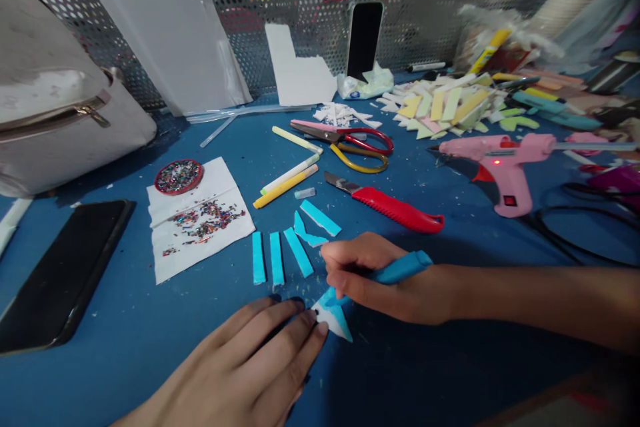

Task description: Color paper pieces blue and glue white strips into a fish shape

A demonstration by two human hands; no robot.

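Note:
My right hand [380, 277] is closed round a blue marker [403, 268], its tip on a small white piece [334, 322] partly coloured blue. My left hand [260, 354] lies flat on the blue table, fingertips pressing the left edge of that piece. Just beyond my hands lie several blue strips [277, 258] and a blue angled piece [307, 232]. A red-handled cutter [397, 209] rests behind my right hand, with its blade pointing left.
Scissors [360, 140], yellow and green markers [286, 186] and a pink glue gun [510, 164] lie farther back. Beads cover a white paper [220, 177] at left, near a dark phone [70, 270] and pale bag [65, 100]. Cut scraps [445, 106] are heaped behind.

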